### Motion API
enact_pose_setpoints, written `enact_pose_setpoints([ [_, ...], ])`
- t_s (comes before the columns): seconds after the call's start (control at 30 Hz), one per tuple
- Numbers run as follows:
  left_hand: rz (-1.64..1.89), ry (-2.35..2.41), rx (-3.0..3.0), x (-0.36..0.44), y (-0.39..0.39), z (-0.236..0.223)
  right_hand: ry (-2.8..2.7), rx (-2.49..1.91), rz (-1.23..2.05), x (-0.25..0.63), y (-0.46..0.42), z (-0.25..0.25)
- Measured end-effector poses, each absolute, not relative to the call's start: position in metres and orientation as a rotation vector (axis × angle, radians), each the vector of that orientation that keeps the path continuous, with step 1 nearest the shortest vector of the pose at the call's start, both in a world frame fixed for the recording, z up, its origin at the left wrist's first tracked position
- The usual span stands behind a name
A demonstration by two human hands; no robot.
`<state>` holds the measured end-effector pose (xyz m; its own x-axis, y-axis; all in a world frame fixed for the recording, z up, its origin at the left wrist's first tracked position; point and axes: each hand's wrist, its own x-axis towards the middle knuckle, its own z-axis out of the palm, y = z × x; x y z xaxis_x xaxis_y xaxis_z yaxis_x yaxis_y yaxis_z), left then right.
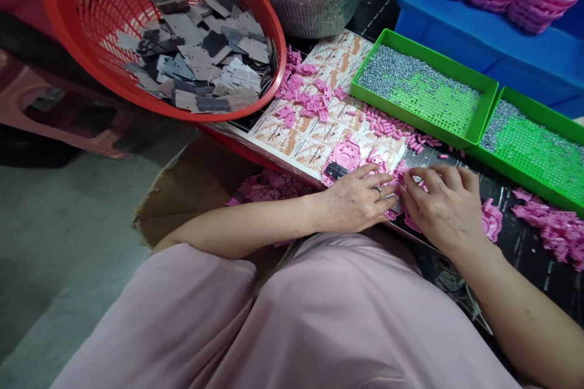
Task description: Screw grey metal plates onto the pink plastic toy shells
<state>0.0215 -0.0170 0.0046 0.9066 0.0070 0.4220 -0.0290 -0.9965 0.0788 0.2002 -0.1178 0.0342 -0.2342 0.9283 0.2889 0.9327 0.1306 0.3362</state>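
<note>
A row of round pink plastic casings [347,153] lies along the near edge of the table. A dark plate [337,170] sits in the leftmost one. My left hand [358,199], with a ring on one finger, lies over the middle casings with its fingers stretched out and apart. Close beside it, my right hand [444,203] is closed, thumb and forefinger pinched at a pink part; its fingers hide what is between them. To the right of that hand another pink casing [491,220] shows.
A red basket [278,55] of grey plates stands at left, behind it a pale basket [305,9] of pink pieces. Green trays [424,118] hold small metal screws. A blue bin [456,42] holds stacked pink casings. Loose pink pieces [550,225] lie at right. Below is a cardboard box [182,194].
</note>
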Motion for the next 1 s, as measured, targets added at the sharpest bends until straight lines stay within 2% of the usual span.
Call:
enact_pose_setpoints([
  [0.17,0.671,-0.037,2.987,0.023,-0.019,0.0,-2.331,-1.804,-0.568,0.213,-0.11,0.034],
  [0.33,0.761,-0.021,2.963,0.02,-0.015,0.002,-2.342,-1.832,-0.653,0.21,-0.113,0.031],
  [0.47,0.842,0.398,3.077,0.003,0.026,0.015,-2.28,-1.838,-0.673,0.205,-0.114,0.03],
  [0.57,0.737,0.787,3.224,-0.01,0.07,0.015,-2.257,-1.808,-0.682,0.205,-0.112,0.029],
  [0.67,0.641,0.876,3.234,-0.017,0.101,0.005,-2.225,-1.852,-0.682,0.207,-0.114,0.03],
  [0.77,0.779,0.87,2.979,-0.016,0.111,-0.001,-2.152,-1.897,-0.685,0.213,-0.118,0.036],
  [0.87,0.902,0.866,2.421,-0.011,0.105,0.003,-2.124,-1.844,-0.691,0.218,-0.116,0.043],
  [1.0,0.659,0.754,1.655,0.003,0.087,0.012,-2.161,-1.674,-0.631,0.207,-0.097,0.052],
])
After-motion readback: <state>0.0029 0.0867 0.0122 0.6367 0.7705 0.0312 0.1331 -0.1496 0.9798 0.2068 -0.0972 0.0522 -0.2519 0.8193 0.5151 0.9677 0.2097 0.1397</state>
